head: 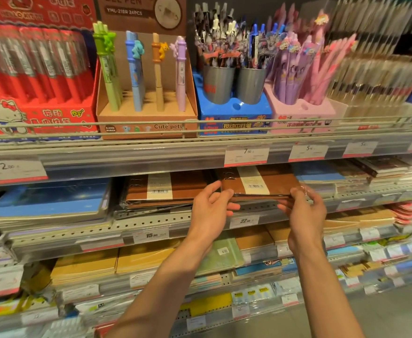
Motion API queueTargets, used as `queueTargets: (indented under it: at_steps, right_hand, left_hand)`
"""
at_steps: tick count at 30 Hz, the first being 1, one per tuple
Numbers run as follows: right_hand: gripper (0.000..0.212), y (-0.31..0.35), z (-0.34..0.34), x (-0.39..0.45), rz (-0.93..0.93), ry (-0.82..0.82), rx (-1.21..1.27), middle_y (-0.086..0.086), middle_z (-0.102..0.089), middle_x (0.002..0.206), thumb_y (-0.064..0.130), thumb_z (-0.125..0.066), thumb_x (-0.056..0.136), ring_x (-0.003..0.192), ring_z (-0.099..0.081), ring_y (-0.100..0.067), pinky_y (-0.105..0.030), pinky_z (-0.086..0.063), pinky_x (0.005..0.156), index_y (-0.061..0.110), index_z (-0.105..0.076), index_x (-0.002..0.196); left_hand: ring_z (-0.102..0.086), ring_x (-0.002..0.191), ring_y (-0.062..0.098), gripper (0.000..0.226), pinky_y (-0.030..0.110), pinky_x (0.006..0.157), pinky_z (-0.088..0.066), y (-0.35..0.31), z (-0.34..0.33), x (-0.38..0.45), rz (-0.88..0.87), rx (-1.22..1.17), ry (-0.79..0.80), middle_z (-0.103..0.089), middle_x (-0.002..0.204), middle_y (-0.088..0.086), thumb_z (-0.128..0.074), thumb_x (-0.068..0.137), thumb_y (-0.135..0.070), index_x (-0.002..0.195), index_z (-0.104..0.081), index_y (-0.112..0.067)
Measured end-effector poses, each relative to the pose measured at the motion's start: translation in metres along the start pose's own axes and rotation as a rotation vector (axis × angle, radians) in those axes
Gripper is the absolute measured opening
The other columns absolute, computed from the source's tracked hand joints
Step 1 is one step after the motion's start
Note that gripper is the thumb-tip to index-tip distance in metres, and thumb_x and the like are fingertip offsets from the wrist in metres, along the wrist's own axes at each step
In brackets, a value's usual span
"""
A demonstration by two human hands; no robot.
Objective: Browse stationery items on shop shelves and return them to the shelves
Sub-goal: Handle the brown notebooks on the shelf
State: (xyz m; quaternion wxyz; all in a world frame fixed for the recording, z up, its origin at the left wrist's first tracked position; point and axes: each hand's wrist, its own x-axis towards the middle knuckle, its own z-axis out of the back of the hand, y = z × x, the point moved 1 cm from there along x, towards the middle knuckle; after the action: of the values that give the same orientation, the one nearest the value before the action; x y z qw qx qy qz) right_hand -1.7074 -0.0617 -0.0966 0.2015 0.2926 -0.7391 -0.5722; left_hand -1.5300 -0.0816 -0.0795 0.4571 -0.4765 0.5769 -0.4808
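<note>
Far to the left of the hands and above them, a red display box of carded pens is seen on the upper shelf. Next to it, up and left of the left hand, a tan "Cute pets" box stands with four animal-topped pens upright in it. Straight above the hands, a blue tray carries two grey cups crammed with pens, and a pink tray of pink and purple pens is placed just to its right.

On the shelf at hand level, blue-covered pads are stacked well to the left of the left hand. Just beside that hand, a brown ring notebook with a pale paper band lies flat on its pile.

The left hand is curled round the near left corner of a second brown notebook, thumb on top, fingers under the edge. That notebook, wrapped in clear film and banded like the first, is held between the two hands at the shelf's front lip, its far part over the shelf. The right hand grips the near right corner, fingers bent over the edge. The hands are kept apart by the notebook's width.

Below the hands, a price tag reading 22 is fixed to the shelf rail, with yellow and tan pads on lower shelves.
</note>
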Motion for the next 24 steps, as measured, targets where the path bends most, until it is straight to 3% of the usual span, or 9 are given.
queueTargets:
  at_steps: [6,14,16,19,24]
  right_hand:
    - [0.026,-0.005,-0.010,-0.022,-0.021,0.064,0.047,-0.010,-0.070,0.111,0.013,-0.058,0.097,0.081,-0.070,-0.014,-0.017,-0.054,0.058,0.020,-0.051,0.121]
    - [0.025,-0.019,-0.052,-0.070,-0.062,0.298,0.082,-0.005,-0.073,0.094,0.010,-0.060,0.097,0.068,-0.069,-0.009,-0.021,-0.055,0.064,0.030,-0.051,0.109]
    - [0.027,-0.023,-0.064,-0.079,-0.075,0.359,0.076,-0.006,-0.073,0.095,0.010,-0.059,0.097,0.075,-0.073,-0.015,-0.023,-0.056,0.067,0.033,-0.049,0.109]
    - [0.026,-0.033,-0.079,-0.092,-0.079,0.442,-0.012,-0.009,-0.071,0.104,0.016,-0.058,0.098,0.087,-0.074,-0.025,-0.032,-0.056,0.078,0.031,-0.048,0.117]
    - [0.037,-0.044,-0.082,-0.099,-0.007,0.493,-0.233,-0.001,-0.075,0.086,0.036,-0.062,0.095,0.075,-0.073,-0.011,-0.029,-0.057,0.076,0.029,-0.045,0.126]
  left_hand:
    - [-0.073,0.082,0.012,0.047,0.019,0.067,-0.056,0.000,0.025,-0.009,-0.075,-0.021,-0.046,-0.075,0.097,-0.008,-0.057,0.097,-0.020,0.143,-0.046,-0.017]
    - [-0.072,0.078,0.015,0.042,0.016,0.060,-0.054,0.000,0.099,-0.028,-0.152,-0.054,-0.209,-0.076,0.088,-0.008,-0.054,0.097,-0.013,0.139,-0.051,-0.015]
    - [-0.072,0.075,0.015,0.040,0.015,0.058,-0.053,0.000,0.115,-0.030,-0.161,-0.053,-0.241,-0.076,0.083,-0.005,-0.052,0.098,-0.013,0.139,-0.050,-0.014]
    - [-0.071,0.077,0.015,0.040,0.015,0.059,-0.052,0.002,0.139,-0.033,-0.171,-0.021,-0.315,-0.076,0.084,-0.003,-0.051,0.099,-0.016,0.140,-0.050,-0.015]
    - [-0.070,0.084,0.011,0.041,0.021,0.064,-0.056,0.006,0.158,-0.038,-0.197,0.137,-0.343,-0.074,0.094,-0.013,-0.053,0.098,-0.027,0.139,-0.051,-0.025]
